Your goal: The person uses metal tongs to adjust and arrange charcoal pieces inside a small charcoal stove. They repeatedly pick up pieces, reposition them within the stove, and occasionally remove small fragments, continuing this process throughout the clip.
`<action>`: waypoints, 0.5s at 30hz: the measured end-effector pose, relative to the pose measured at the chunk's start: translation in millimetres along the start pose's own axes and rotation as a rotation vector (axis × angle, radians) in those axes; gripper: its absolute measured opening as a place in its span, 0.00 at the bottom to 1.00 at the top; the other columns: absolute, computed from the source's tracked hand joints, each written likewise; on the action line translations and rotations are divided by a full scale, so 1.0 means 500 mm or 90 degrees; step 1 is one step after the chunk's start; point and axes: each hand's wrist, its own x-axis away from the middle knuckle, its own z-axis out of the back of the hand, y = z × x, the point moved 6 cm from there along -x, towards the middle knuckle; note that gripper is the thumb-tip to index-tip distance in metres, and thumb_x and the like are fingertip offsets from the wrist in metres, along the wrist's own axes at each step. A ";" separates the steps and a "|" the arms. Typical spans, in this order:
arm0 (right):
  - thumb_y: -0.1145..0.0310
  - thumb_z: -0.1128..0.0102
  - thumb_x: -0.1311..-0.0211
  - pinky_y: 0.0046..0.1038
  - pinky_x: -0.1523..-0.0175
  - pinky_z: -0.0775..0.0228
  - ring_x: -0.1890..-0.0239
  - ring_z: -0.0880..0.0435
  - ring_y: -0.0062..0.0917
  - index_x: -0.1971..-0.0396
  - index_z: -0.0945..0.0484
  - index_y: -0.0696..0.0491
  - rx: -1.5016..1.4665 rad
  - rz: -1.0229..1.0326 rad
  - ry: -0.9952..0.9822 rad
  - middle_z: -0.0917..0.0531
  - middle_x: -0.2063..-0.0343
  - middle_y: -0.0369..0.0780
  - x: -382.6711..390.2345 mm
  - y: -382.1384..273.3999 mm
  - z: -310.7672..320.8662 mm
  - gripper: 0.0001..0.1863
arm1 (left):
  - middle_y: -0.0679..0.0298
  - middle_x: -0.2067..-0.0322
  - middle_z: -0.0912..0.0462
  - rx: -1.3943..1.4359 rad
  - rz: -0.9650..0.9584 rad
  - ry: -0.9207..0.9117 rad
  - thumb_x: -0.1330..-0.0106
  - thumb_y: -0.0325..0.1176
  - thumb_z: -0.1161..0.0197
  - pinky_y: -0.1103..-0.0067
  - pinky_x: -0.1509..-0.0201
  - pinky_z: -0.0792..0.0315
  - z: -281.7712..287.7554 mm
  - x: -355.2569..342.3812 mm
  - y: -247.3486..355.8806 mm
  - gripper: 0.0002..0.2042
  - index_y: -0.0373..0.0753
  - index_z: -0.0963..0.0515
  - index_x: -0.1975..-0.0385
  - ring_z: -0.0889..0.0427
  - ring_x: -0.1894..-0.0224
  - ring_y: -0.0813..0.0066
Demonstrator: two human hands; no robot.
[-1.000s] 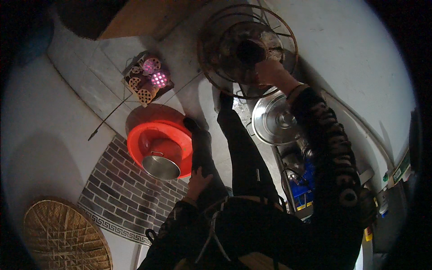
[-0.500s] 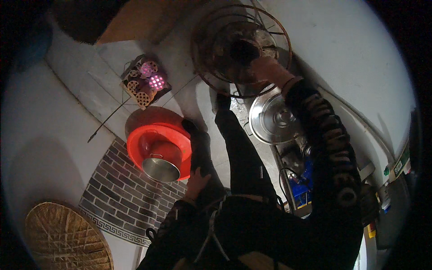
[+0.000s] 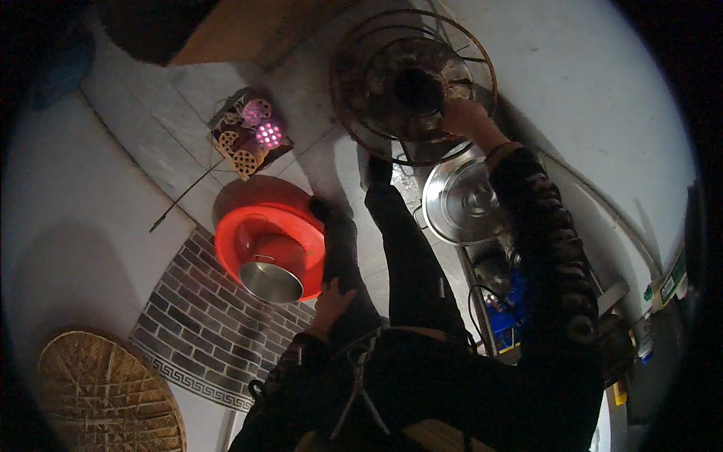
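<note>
At the stove [image 3: 384, 81], the right hand's [image 3: 465, 119] grip is unclear; the left hand [image 3: 332, 303] lies spread on a leg [image 3: 346, 256].

Stove [image 3: 388, 90], briquette tray [image 3: 282, 148] on tiled floor [image 3: 173, 139]

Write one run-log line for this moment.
Left hand: on left leg | Right hand: at round stove, contact unclear | Nearby: metal pot in red basin; honeycomb briquettes, some glowing

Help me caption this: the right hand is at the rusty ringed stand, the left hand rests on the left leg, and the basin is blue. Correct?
The basin is red, not blue, as the head view shows. The right hand is at the rusty ringed stand, the left hand on the left leg.
</note>
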 end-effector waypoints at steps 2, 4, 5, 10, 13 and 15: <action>0.60 0.45 0.52 0.38 0.59 0.27 0.63 0.19 0.40 0.70 0.20 0.56 -0.008 0.025 0.037 0.19 0.69 0.48 -0.035 -0.010 -0.055 0.16 | 0.44 0.41 0.43 -0.019 -0.038 0.039 0.50 0.59 0.42 0.57 0.45 0.35 0.012 -0.005 0.007 0.40 0.46 0.43 0.39 0.35 0.45 0.40; 0.67 0.45 0.54 0.36 0.63 0.26 0.68 0.19 0.40 0.70 0.20 0.55 -0.108 0.049 0.104 0.20 0.75 0.48 -0.060 -0.002 -0.077 0.11 | 0.44 0.40 0.45 -0.038 -0.057 0.066 0.50 0.59 0.41 0.57 0.45 0.35 0.022 -0.010 0.009 0.40 0.46 0.43 0.39 0.35 0.45 0.40; 0.67 0.45 0.52 0.34 0.68 0.28 0.72 0.20 0.36 0.72 0.21 0.55 0.000 0.151 0.191 0.21 0.78 0.46 -0.063 -0.008 -0.066 0.09 | 0.44 0.40 0.45 -0.042 -0.062 0.079 0.51 0.59 0.41 0.57 0.45 0.35 0.028 -0.011 0.009 0.40 0.47 0.43 0.39 0.36 0.44 0.40; 0.63 0.44 0.43 0.25 0.85 0.46 0.88 0.34 0.17 0.80 0.28 0.50 -0.321 -0.028 -0.024 0.30 0.87 0.33 -0.015 0.087 -0.063 0.09 | 0.43 0.38 0.49 -0.020 -0.072 0.043 0.51 0.58 0.40 0.57 0.44 0.36 0.039 -0.024 -0.005 0.40 0.48 0.44 0.38 0.38 0.43 0.39; 0.59 0.46 0.41 0.19 0.86 0.54 0.91 0.43 0.11 0.78 0.30 0.47 -0.899 -0.161 -0.034 0.37 0.88 0.28 0.093 0.047 -0.086 0.10 | 0.43 0.38 0.50 -0.056 -0.084 0.052 0.51 0.58 0.40 0.58 0.43 0.36 0.054 -0.037 -0.028 0.40 0.49 0.45 0.38 0.40 0.42 0.39; 0.64 0.46 0.44 0.21 0.89 0.49 0.94 0.43 0.16 0.84 0.34 0.45 -1.129 -0.214 0.023 0.37 0.92 0.29 0.166 -0.011 -0.118 0.11 | 0.43 0.38 0.50 -0.102 -0.096 0.077 0.51 0.58 0.40 0.59 0.42 0.37 0.074 -0.047 -0.051 0.40 0.49 0.45 0.38 0.41 0.40 0.40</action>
